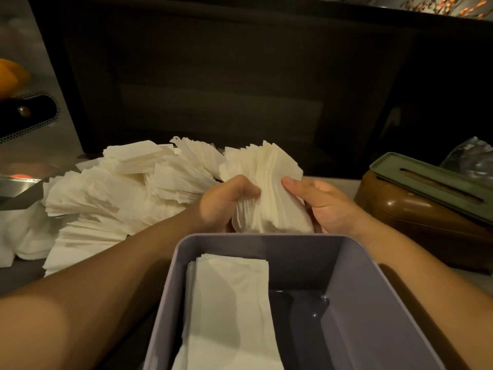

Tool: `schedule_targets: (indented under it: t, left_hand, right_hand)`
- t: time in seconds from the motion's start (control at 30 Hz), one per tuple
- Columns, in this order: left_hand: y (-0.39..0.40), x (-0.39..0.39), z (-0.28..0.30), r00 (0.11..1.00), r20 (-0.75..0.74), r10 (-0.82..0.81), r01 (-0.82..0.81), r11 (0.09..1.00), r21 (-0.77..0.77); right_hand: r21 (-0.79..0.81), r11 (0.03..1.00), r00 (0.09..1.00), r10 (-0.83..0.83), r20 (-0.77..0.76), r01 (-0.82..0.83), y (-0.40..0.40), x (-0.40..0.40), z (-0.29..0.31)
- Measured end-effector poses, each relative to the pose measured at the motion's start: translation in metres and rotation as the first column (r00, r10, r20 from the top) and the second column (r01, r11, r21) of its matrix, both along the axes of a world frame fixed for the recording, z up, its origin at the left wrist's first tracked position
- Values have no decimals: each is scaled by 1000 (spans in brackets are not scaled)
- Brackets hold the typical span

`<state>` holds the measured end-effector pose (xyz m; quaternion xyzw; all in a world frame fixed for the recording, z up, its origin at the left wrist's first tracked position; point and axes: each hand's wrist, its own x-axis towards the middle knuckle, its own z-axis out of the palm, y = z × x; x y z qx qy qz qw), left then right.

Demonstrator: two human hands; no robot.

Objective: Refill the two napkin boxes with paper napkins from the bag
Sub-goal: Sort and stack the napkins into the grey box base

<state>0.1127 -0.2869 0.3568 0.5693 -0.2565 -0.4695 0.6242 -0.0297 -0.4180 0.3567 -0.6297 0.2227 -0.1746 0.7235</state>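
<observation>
Both hands grip one thick bundle of napkins (269,193) just beyond the far rim of the open grey box (354,295): the left hand (226,202) curls round its left side, the right hand (320,202) clasps its right side with the thumb laid on top. A flat stack of napkins (229,311) fills the left half of that box at the surface's near edge. A loose heap of napkins (114,188) sprawls toward the left edge. The brown box with a green slotted lid (429,198) sits at the right edge, crinkled plastic (472,158) behind it.
</observation>
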Motion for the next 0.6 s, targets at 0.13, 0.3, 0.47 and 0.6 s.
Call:
schedule_targets:
  t: [0.13,0.3,0.47,0.6]
  left_hand:
    - [-3,-1,0,996,89,23,-25,999,25]
    - [-1,-3,1,996,43,84,-85,996,16]
    - [0,-7,4,989,115,98,-91,994,-62]
    - [1,-7,3,958,274,87,-52,990,-130]
  right_hand:
    - [37,999,999,-25,36,23,0,0,-3]
    - [121,992,987,-52,155,33,-6,-5,-2]
    - [100,995,987,-18,158,2,-7,-8,-3]
    - [103,995,990,-3,140,-12,-5,-8,-2]
